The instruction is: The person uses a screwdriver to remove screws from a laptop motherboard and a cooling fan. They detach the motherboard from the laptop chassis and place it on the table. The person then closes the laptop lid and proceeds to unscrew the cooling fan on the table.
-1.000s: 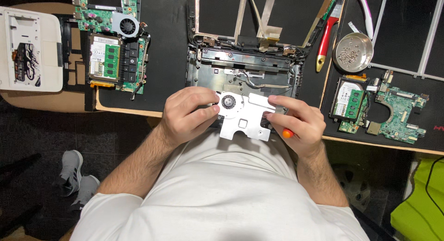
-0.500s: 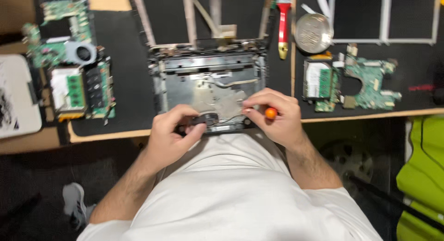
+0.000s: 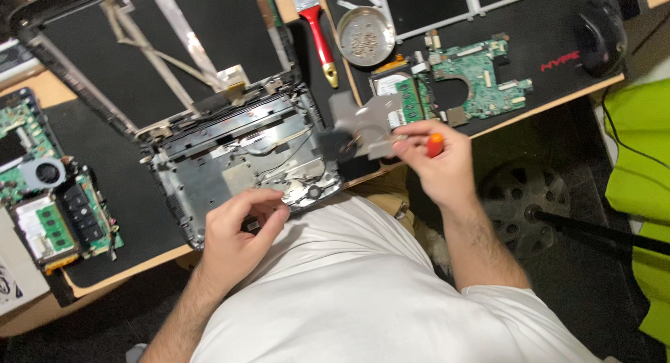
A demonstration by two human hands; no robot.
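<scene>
My right hand (image 3: 438,166) holds a grey metal bracket with a round fan (image 3: 359,128) lifted off to the right of the opened laptop base (image 3: 230,169), together with a small orange-handled screwdriver (image 3: 435,144). Resting on the near edge of the laptop base, my left hand (image 3: 239,230) has its fingers curled on the frame. The laptop's screen frame (image 3: 174,42) lies open behind the base.
A green circuit board (image 3: 474,70) and a round metal dish of screws (image 3: 366,35) lie at the right on a black mat. A red-handled brush (image 3: 317,28) lies beside the dish. More boards with a fan (image 3: 49,195) sit at the left. A black mouse (image 3: 600,28) is far right.
The metal bracket with the fan has come off the laptop base and moved right in my right hand. My left hand stays on the base's near edge. The camera view shifted and tilted.
</scene>
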